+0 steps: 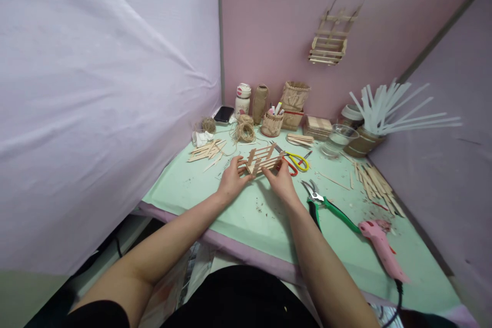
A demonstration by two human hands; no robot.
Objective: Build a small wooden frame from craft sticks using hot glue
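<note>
Between my two hands is a small slatted frame made of wooden craft sticks (262, 159), tilted just above the green tabletop. My left hand (232, 178) grips its left end, thumb along the lower edge and fingers behind. At the right end my right hand (282, 178) pinches it, thumb in front and fingers at the far side. Just behind my right hand lie scissors with yellow handles (302, 162) and a red-handled tool (290, 166), partly covered by the frame and hand.
Green-handled pruning shears (338, 211) and a pink glue gun (380, 248) lie at the right. Loose sticks (374, 184) spread near the right edge, more sticks (207, 150) at left. Behind stand a twine roll (245, 129), a pen cup (272, 124), a clear water cup (335, 144) and glue sticks (378, 113).
</note>
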